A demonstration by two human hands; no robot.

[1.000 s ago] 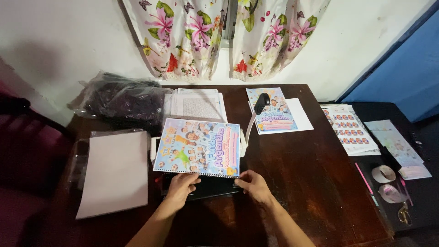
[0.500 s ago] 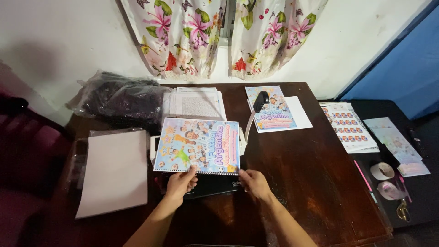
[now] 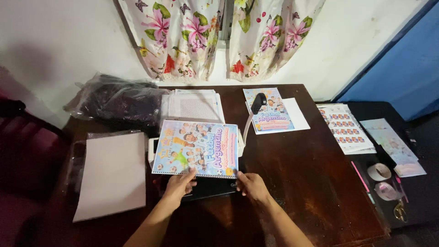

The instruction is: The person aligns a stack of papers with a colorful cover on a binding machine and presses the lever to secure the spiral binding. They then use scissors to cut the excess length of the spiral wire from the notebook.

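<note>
- A white sheet stack in a clear sleeve lay at the table's left, with a dark plastic bag behind it.
- The left hand rested with fingers spread on the near edge of the colourful booklet, pressing rather than clamped.
- That booklet lay flat on the binding machine at the middle of the dark wooden table, its spiral edge nearest the person.
- It looked light, thin and bendy, with a slick cover; holding both near corners seemed safest.
- The right hand touched the booklet's near right corner, fingers loosely apart.
- Sticker sheets and tape rolls sat far right.
</note>
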